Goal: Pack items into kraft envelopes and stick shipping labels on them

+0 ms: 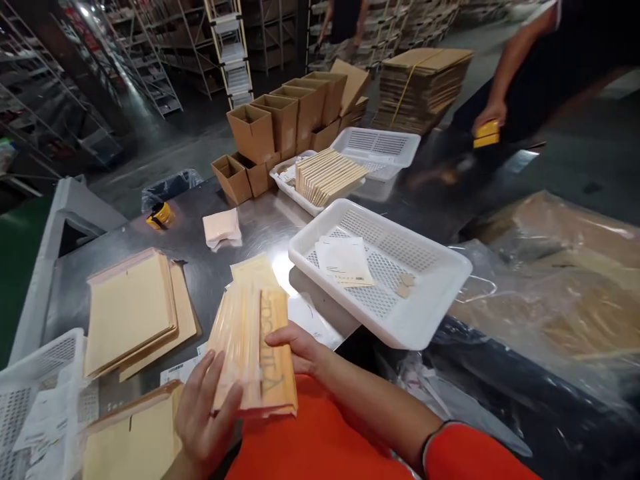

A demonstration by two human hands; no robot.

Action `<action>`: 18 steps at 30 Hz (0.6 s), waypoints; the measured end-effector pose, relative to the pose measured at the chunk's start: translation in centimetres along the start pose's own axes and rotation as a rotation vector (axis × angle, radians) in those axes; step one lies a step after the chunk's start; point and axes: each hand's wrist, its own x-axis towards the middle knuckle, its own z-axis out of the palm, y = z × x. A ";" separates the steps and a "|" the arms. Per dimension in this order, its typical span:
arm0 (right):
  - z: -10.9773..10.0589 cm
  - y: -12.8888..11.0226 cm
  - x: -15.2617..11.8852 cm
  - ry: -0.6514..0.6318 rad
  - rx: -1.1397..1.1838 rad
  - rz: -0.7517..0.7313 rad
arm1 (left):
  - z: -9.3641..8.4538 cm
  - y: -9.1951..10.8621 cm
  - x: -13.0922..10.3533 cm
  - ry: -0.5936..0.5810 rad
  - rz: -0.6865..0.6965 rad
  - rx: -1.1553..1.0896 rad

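In front of my orange shirt I hold a bundle of yellow padded envelopes point(250, 360), fanned at the left and blurred a little by motion. My right hand point(299, 345) grips its right edge, thumb on top and the other fingers hidden beneath. Along the lower left side, my left hand point(207, 407) holds the bundle with its fingers bent over the face. More envelopes point(250, 270) lie just beyond. A stack of kraft envelopes point(130, 310) rests on the metal table to the left, with another stack point(133, 433) nearer my left wrist.
A white basket point(425, 313) with papers and small tan pieces stands at right; another point(75, 353) is at lower left. Behind are a basket with upright envelopes point(327, 175), open cardboard boxes point(253, 133), a tape measure point(161, 217) and a co-worker's hand point(490, 115) holding something yellow.
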 end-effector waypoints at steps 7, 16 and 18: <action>2.8 1.1 1.5 0.246 -0.010 -0.117 | 0.1 -0.6 -1.7 0.036 -0.008 -0.027; 2.5 -0.8 1.1 0.317 -0.083 -0.227 | 2.0 -0.7 0.5 -0.012 -0.362 -0.378; 2.4 -2.0 0.9 0.349 -0.158 -0.270 | 3.5 0.4 -0.1 0.022 -0.780 -0.694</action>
